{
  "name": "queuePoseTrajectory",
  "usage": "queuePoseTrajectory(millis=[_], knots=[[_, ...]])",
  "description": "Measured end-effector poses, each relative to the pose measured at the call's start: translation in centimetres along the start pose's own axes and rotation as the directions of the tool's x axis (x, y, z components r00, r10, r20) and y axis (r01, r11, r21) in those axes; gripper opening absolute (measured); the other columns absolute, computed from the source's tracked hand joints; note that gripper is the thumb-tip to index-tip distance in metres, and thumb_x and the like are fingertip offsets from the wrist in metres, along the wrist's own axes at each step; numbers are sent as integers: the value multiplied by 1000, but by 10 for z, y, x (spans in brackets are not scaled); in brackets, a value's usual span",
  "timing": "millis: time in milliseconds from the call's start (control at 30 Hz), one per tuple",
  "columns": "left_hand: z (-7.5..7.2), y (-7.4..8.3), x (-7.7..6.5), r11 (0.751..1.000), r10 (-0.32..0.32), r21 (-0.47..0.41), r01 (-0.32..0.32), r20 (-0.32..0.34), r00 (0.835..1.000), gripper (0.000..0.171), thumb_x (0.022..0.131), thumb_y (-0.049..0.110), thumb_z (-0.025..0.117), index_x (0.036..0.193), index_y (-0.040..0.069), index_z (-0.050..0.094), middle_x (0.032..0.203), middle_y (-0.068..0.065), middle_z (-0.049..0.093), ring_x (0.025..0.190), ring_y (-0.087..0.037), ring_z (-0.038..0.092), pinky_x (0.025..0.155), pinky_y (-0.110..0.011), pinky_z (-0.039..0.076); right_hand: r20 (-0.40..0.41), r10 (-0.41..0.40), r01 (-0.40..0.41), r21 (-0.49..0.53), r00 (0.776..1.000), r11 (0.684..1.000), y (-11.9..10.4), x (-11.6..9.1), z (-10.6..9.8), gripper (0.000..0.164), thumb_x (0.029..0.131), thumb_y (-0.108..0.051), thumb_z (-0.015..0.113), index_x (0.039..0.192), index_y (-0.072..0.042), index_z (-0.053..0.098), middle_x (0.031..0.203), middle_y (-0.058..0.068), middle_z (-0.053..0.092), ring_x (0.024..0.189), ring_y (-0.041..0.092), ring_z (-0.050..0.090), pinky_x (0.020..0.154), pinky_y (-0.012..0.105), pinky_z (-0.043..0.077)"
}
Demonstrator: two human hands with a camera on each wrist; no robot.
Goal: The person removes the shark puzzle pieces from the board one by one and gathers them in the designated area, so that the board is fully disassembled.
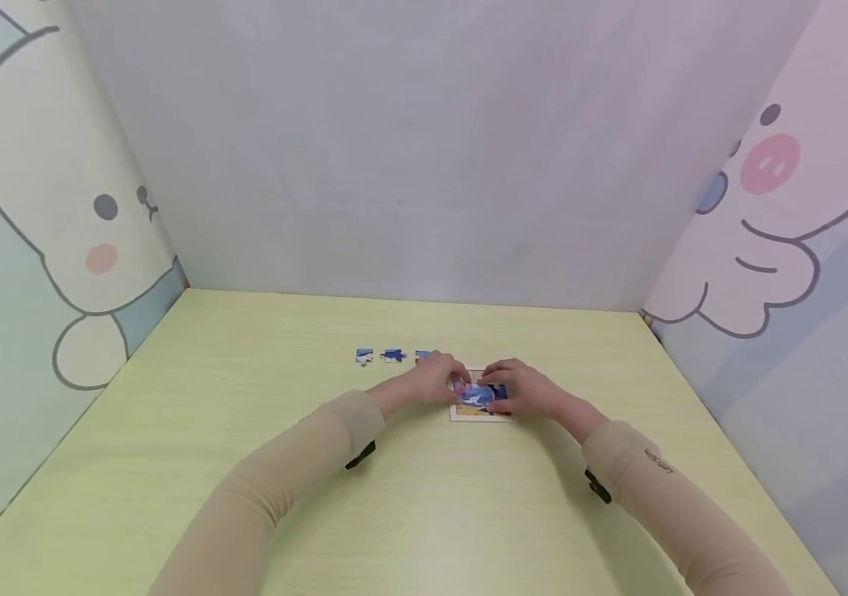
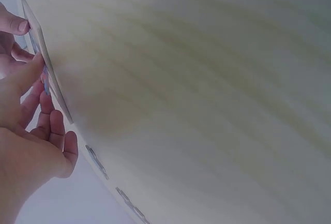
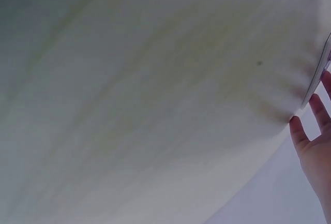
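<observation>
A jigsaw puzzle board (image 1: pixel 482 418) with a pale frame lies on the table, its picture partly assembled in blue, white and orange. At its left side my left hand (image 1: pixel 437 379) pinches a small puzzle piece (image 2: pixel 46 81) between thumb and fingers, tilted on edge in the left wrist view. My right hand (image 1: pixel 532 391) is at the board's right side, fingers spread, with fingertips on the picture and the frame. The right wrist view catches those fingers (image 3: pixel 319 111) beside the board's edge. Both hands hide parts of the picture.
Left of the board, a blue-and-white puzzle piece (image 1: pixel 364 356), a dark blue piece (image 1: pixel 393 355) and a third piece (image 1: pixel 422 355) lie in a row, the third partly behind my left hand. The pale yellow table (image 1: pixel 282 348) meets a grey back wall (image 1: pixel 409 165).
</observation>
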State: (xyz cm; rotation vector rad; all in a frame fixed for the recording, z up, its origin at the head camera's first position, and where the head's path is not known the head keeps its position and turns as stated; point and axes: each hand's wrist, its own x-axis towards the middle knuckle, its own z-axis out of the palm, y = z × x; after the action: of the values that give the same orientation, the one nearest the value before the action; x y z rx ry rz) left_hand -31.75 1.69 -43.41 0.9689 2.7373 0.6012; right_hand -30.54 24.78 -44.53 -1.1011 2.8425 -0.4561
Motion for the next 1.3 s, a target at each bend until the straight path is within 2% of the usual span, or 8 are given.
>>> queuePoseTrajectory(millis=[167,400,600,833,1067,1300], knots=[[0,-2,2,999,33,0,-33,-17,999,31,77,25,78,107,22,69,97,5,61,92,-14,46,80,-30,35,-13,-3,3,13,1000,1000,2,-1,0,45,81,-35,73,119,-12,65,128,9,56,121,29,48,99,49,40],[1,-4,2,990,82,-108,-86,-47,996,14,91,19,64,104,20,68,91,4,67,77,-9,56,77,-26,42,-31,-18,19,31,999,999,2,-2,1,44,82,-37,73,117,-13,66,126,9,57,120,30,49,98,51,40],[-2,0,-1,985,74,-152,-86,-86,994,12,93,16,60,102,21,65,91,5,67,80,-8,58,75,-25,45,-24,-14,15,30,1000,999,3,-1,1,44,81,-39,73,117,-13,66,127,8,57,121,29,48,99,50,39],[-15,-1,-9,985,64,-155,-77,-88,994,12,94,17,59,104,21,64,89,6,65,79,-9,56,73,-24,45,3,12,-12,31,1000,999,1,0,-1,45,81,-39,73,118,-14,66,128,7,56,121,28,48,100,50,39],[-31,-10,-21,973,65,-219,-74,-52,997,12,93,19,60,104,21,64,90,6,63,80,-11,56,71,-22,46,11,12,-12,0,1000,1000,0,1,-1,45,81,-40,72,118,-13,66,127,8,57,120,29,48,100,51,38],[-44,-24,-37,970,73,-228,-80,-42,996,10,92,17,62,101,20,65,85,7,63,77,-11,55,70,-23,46,17,23,-23,-7,1000,1000,0,1,0,45,81,-39,72,118,-13,66,127,7,56,120,28,48,101,49,38]])
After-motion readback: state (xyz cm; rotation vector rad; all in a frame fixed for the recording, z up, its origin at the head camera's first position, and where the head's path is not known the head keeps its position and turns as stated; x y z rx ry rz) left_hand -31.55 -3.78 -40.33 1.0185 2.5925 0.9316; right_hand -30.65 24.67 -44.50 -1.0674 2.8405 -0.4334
